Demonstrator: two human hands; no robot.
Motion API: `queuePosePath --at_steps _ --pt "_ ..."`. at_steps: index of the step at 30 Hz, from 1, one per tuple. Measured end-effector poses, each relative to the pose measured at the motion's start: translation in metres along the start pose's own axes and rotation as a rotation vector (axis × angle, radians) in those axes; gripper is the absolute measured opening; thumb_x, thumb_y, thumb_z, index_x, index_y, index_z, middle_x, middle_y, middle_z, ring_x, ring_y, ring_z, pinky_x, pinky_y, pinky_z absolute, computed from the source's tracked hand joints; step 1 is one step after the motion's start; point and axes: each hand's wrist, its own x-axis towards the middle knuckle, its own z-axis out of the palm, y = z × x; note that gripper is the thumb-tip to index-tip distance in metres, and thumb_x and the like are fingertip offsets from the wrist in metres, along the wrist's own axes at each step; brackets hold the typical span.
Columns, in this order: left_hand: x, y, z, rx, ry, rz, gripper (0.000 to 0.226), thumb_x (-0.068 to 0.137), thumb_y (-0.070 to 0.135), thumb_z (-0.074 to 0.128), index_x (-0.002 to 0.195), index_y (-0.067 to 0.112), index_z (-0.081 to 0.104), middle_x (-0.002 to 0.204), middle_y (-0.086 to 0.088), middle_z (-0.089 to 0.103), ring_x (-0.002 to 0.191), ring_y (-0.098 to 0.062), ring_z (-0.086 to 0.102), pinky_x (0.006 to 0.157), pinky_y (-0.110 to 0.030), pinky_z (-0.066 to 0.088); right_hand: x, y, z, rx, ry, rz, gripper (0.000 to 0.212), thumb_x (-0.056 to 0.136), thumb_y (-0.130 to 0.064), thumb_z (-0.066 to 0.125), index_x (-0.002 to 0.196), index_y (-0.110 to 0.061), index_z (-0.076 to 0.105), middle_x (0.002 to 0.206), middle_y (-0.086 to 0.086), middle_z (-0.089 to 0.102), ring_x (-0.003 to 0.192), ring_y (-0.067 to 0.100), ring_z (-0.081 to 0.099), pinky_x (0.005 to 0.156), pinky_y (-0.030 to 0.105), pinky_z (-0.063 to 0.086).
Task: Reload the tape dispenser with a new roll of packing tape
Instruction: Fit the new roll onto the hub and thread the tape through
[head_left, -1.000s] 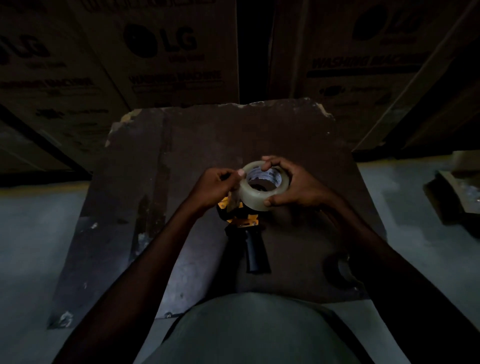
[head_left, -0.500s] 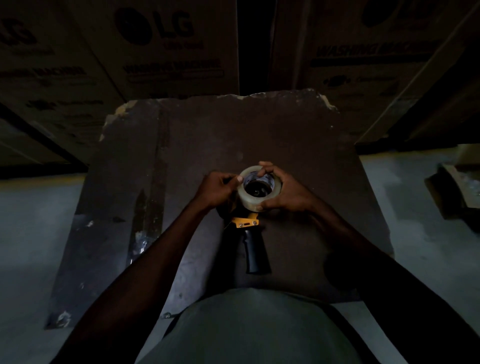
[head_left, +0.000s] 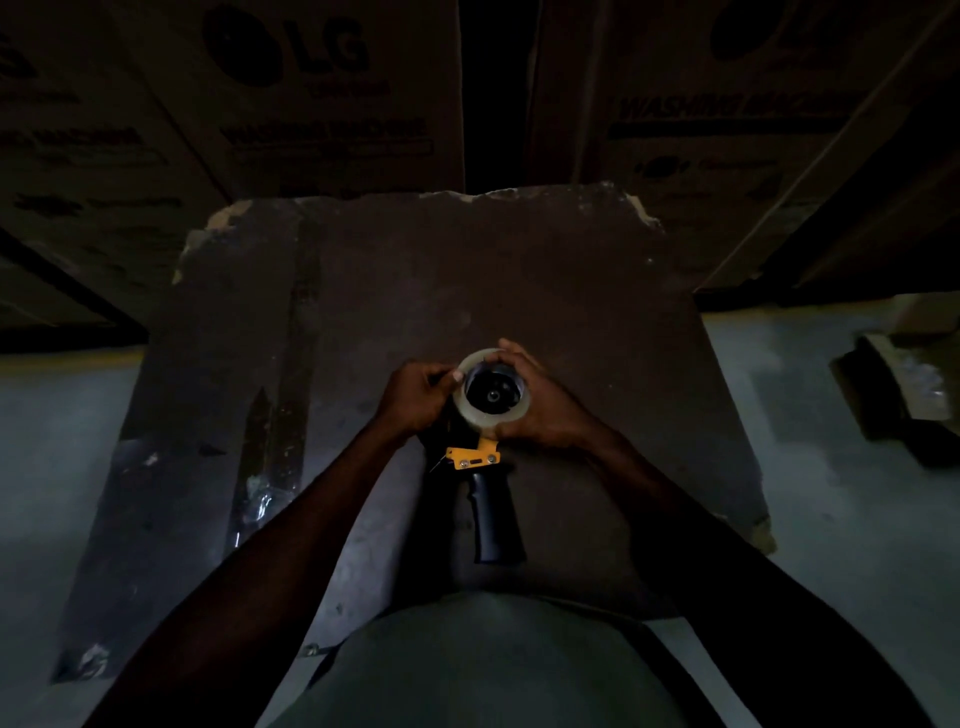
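Left hand (head_left: 415, 397): fingers pinching the roll's left rim.
Packing tape roll (head_left: 491, 421): seated over the tape dispenser (head_left: 475, 457) hub on the desk (head_left: 597, 312); likely light, stiff, slick-faced; best held by its edges.
Right hand (head_left: 540, 410): fingers curled around the roll's right side.

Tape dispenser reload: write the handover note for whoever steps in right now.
Left hand: pinches the left rim of the tape roll.
Right hand: grips the roll's right side, fingers over its far edge.
Tape dispenser: lies on the dark board, black handle toward the person, yellow frame just below the roll.
Done: roll is over the dispenser's hub, which shows through its core.
Left: whether it is fully seated cannot be told; press it home, then thread the tape end. No free tape end is visible in this dim light.
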Motion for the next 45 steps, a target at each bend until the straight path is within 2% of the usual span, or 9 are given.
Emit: queuePosePath --at_steps 7,14,18,22,27,30,33,40,45 --pt "0.006 -0.007 0.004 -0.020 0.028 -0.027 0.024 0.089 0.034 0.063 0.097 0.016 0.077 0.075 -0.001 0.074 0.059 0.001 0.057 0.063 -0.027 0.046 0.001 0.002 -0.006 0.075 -0.039 0.099 0.110 0.068 -0.022 0.090 0.154 -0.028 0.023 0.162 -0.001 0.022 0.144 0.010 0.032 0.115 0.026 0.034" --pt "0.005 -0.012 0.004 -0.004 0.037 0.007 0.022 0.094 0.029 0.061 0.098 0.016 0.077 0.066 0.010 0.067 0.055 0.006 0.054 0.058 -0.027 0.045 0.007 0.007 -0.013 0.304 0.112 0.380 0.047 0.100 -0.025 0.053 0.143 -0.007 0.048 0.143 0.008 0.054 0.132 0.020 0.051 0.109 0.030 0.042" --pt "0.005 -0.010 0.004 -0.027 0.021 0.022 0.025 0.093 0.030 0.061 0.105 0.013 0.075 0.082 0.002 0.071 0.062 0.010 0.058 0.063 -0.025 0.049 0.003 0.007 -0.012 0.372 0.085 0.407 0.030 0.104 -0.015 0.045 0.127 -0.005 0.061 0.112 0.007 0.068 0.082 -0.003 0.065 0.065 0.005 0.048" --pt "0.005 -0.013 0.000 -0.049 -0.040 0.050 0.040 0.086 0.038 0.056 0.114 0.013 0.071 0.105 -0.002 0.074 0.100 -0.014 0.068 0.091 -0.038 0.054 0.004 0.008 -0.016 0.414 0.074 0.439 0.026 0.102 -0.018 0.049 0.122 -0.010 0.064 0.108 0.005 0.070 0.074 -0.007 0.066 0.056 0.006 0.046" --pt "0.007 -0.017 -0.008 -0.076 -0.231 0.106 0.035 0.092 0.027 0.058 0.125 0.014 0.064 0.119 -0.003 0.070 0.112 -0.014 0.064 0.099 -0.035 0.050 0.002 0.002 -0.018 0.396 0.068 0.472 0.027 0.100 -0.032 0.053 0.115 -0.016 0.068 0.116 0.014 0.071 0.109 0.026 0.066 0.075 0.031 0.044" --pt "0.005 -0.016 -0.007 -0.114 -0.246 0.108 0.034 0.092 0.026 0.060 0.125 0.019 0.063 0.115 -0.001 0.070 0.102 -0.004 0.065 0.091 -0.029 0.051 0.002 0.009 -0.016 0.434 0.058 0.526 0.044 0.097 -0.043 0.056 0.116 -0.006 0.068 0.124 0.020 0.067 0.111 0.027 0.065 0.081 0.035 0.048" --pt "0.006 -0.021 -0.001 -0.040 -0.156 0.170 0.045 0.087 0.040 0.058 0.124 0.017 0.065 0.104 -0.009 0.074 0.095 -0.013 0.067 0.090 -0.035 0.052 0.000 0.017 -0.015 0.479 0.047 0.580 0.060 0.084 -0.060 0.062 0.114 -0.009 0.071 0.117 0.012 0.073 0.115 0.026 0.065 0.101 0.046 0.050" --pt "0.022 -0.045 0.007 0.235 -0.078 0.189 0.051 0.095 0.059 0.037 0.126 0.028 0.063 0.081 0.006 0.065 0.097 -0.037 0.061 0.090 -0.053 0.049 0.006 0.020 -0.013 0.515 0.099 0.590 0.054 0.092 -0.052 0.059 0.110 -0.003 0.070 0.113 0.015 0.073 0.109 0.023 0.069 0.092 0.040 0.055" --pt "0.016 -0.046 0.014 0.333 -0.021 0.168 0.064 0.092 0.070 0.018 0.136 0.037 0.052 0.101 0.004 0.065 0.112 -0.025 0.046 0.103 -0.048 0.036 0.010 0.029 -0.014 0.462 0.078 0.574 0.058 0.087 -0.060 0.059 0.096 -0.004 0.072 0.098 0.013 0.075 0.094 0.022 0.068 0.084 0.038 0.054"
